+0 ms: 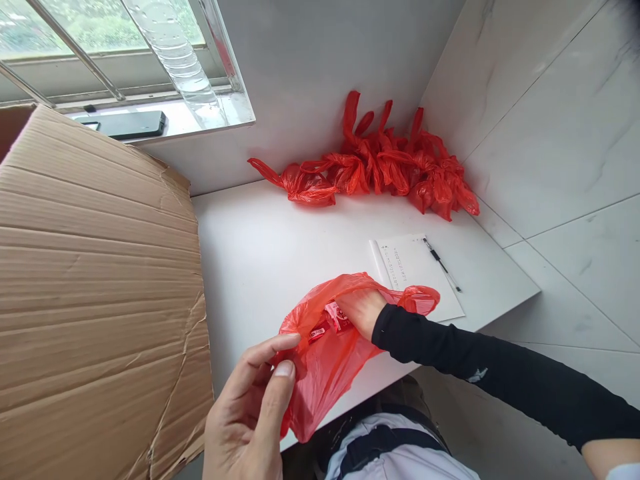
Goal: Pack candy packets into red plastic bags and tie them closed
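A thin red plastic bag (325,380) is spread at the near edge of the white table. My left hand (255,407) pinches its rim on the left between thumb and fingers. Through the mouth of the bag reaches my right hand (363,312), in a black sleeve; the fingers are hidden inside. Beside that hand, within the bag, lie small red wrapped packets (339,316) with white print. One loop handle (423,299) of the bag stands out to the right, above the wrist.
Several knotted red bags (370,163) line the back of the table (255,233). A notepad (415,267) with a pen (440,261) lies at right. A large cardboard box (100,300) stands at left. On the windowsill are a clear bottle (185,67) and a dark phone (133,125).
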A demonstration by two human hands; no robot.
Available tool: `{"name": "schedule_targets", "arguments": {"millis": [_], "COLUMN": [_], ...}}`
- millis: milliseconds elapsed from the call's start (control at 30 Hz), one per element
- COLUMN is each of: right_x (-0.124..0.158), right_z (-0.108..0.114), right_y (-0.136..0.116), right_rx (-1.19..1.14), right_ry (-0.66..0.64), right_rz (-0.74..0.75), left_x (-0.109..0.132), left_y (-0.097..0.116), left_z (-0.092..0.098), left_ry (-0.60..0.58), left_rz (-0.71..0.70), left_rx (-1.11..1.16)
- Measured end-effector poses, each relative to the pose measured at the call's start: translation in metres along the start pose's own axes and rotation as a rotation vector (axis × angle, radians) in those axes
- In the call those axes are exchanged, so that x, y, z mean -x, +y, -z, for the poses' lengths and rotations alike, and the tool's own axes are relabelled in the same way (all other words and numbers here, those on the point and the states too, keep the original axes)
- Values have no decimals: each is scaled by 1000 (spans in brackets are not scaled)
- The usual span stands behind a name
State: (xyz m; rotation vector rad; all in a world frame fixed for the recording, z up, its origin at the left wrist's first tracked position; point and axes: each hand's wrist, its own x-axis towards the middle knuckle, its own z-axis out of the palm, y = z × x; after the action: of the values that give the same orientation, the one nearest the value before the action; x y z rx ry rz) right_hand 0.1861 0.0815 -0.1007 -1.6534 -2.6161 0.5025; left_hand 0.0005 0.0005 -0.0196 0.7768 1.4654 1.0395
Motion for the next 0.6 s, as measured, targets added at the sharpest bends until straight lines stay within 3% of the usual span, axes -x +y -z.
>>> {"name": "schedule_targets", "arguments": {"millis": [333, 433, 600], "right_x": [19, 17, 16], "right_z": [42, 49, 53], "right_y": [10, 14, 18], "right_rx": [-292, -380, -332], "right_ry": [-58, -85, -100], "right_rz": [33, 115, 239], "left_x": [-2, -3, -1], "left_y": [0, -1, 1], "left_z": [1, 0, -1], "left_ry": [17, 18, 23], "left_rz": [-37, -37, -41], "left_rx": [-4, -5, -4]}}
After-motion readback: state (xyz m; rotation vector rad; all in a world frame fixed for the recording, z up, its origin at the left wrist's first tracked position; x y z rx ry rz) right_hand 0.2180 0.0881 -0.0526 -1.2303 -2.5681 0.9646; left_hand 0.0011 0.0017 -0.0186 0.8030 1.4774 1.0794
